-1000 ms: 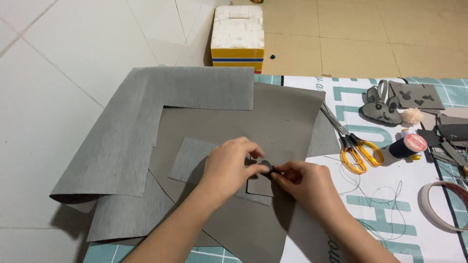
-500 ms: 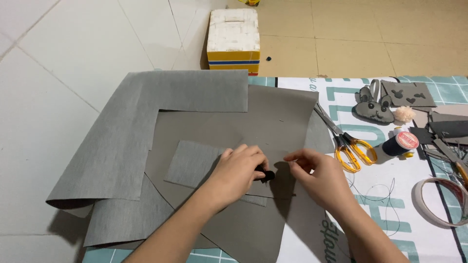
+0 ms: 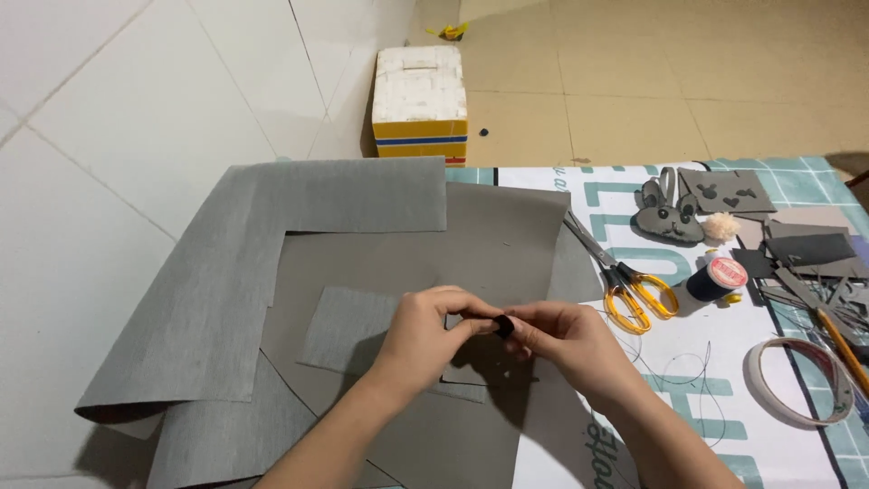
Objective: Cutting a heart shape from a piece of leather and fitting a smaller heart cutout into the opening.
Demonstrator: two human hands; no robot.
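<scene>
Where both grips meet, left hand (image 3: 425, 337) and right hand (image 3: 566, 340) pinch a small dark piece (image 3: 503, 326).

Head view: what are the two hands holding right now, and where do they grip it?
Both the left hand and right hand pinch a small dark piece between their fingertips, one on each side. What it is cannot be told.

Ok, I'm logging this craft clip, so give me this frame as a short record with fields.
left hand: pinching small dark piece
right hand: pinching the same piece
under hands: grey fabric sheets
to the right: yellow scissors, thread spool, tape ring, felt bunny
behind: white foam box
</scene>
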